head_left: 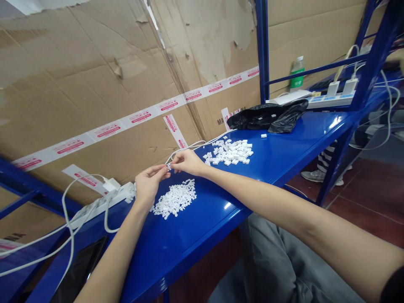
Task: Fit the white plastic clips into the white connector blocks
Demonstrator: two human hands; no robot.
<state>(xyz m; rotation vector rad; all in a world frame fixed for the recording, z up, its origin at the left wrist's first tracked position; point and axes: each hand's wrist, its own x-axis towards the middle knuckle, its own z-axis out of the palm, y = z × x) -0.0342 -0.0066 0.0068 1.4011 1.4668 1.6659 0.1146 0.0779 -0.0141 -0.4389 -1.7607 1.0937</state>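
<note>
My left hand (149, 182) and my right hand (186, 162) meet above the blue tabletop, near the cardboard wall. Between their fingertips is a small white plastic part (168, 167) with dark marks, pinched from both sides. Its exact kind is too small to make out. Just below the hands lies a heap of tiny white plastic pieces (175, 198). Beyond my right wrist spreads a second heap of larger, blocky white plastic parts (232, 151). One white block (264, 136) lies apart from that heap.
A black plastic bag (268, 118) lies at the back right. White power strips (102, 202) with cables stand at the left and far right. A dark phone-like slab (78, 269) is at lower left. A green-labelled bottle (297, 73) stands behind the blue frame (262, 50). Another person's shoe (322, 176) shows below.
</note>
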